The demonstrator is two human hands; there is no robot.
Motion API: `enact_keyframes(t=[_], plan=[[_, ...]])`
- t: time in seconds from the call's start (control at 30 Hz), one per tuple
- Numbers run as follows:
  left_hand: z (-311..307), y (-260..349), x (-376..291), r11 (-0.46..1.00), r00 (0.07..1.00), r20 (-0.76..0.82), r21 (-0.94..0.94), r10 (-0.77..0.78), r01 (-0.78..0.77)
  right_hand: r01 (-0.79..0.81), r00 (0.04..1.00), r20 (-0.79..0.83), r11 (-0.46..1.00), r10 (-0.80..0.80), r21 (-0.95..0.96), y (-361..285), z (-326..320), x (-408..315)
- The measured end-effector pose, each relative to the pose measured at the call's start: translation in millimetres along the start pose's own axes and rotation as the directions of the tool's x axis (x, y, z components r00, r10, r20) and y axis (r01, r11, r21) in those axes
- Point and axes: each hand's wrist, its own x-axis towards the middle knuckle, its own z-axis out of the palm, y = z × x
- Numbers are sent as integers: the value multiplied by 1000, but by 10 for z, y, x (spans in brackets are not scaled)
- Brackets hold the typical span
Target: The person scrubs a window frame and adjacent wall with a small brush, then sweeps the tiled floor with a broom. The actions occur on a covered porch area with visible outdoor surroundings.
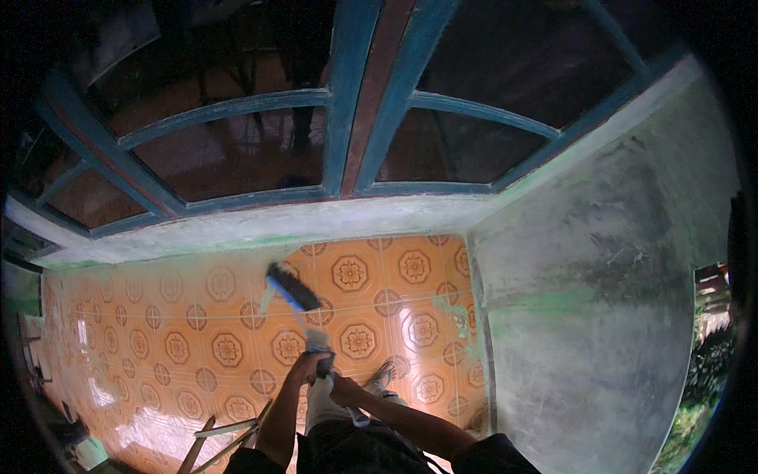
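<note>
A broom with dark bristles and a blue head [293,288] is on the orange patterned tile floor [388,272], close to the foot of the wall. Its handle [357,416] runs back towards my body. My left hand [310,366] is closed around the upper handle, beside a dark grip-like part and a pale piece whose kind I cannot make out. Nearer my waist, my right hand [345,391] grips the same handle. Pale green dust or paint residue [267,298] lies beside the broom head.
Ahead stands a low whitish wall [385,216] under blue-framed glass windows [346,118]. A grey stained wall [568,343] closes off the right. A wooden frame [228,428] stands at lower left. My sandalled foot [385,373] is on the tiles.
</note>
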Motion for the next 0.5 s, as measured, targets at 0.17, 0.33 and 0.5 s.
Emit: enact_keyframes(t=[0.17,0.33,0.5], plan=[[-347,-141,-380,997,988,-154,-79,-8,-5,107,993,39,988,-112,107,91,123,35],[686,-165,-546,974,991,-64,-187,119,-129,224,962,-188,967,-200,119,643,67,-948],[1787,-366,-68,951,985,43,272,-167,150,37,950,-311,997,-15,65,895,-574,-2260]])
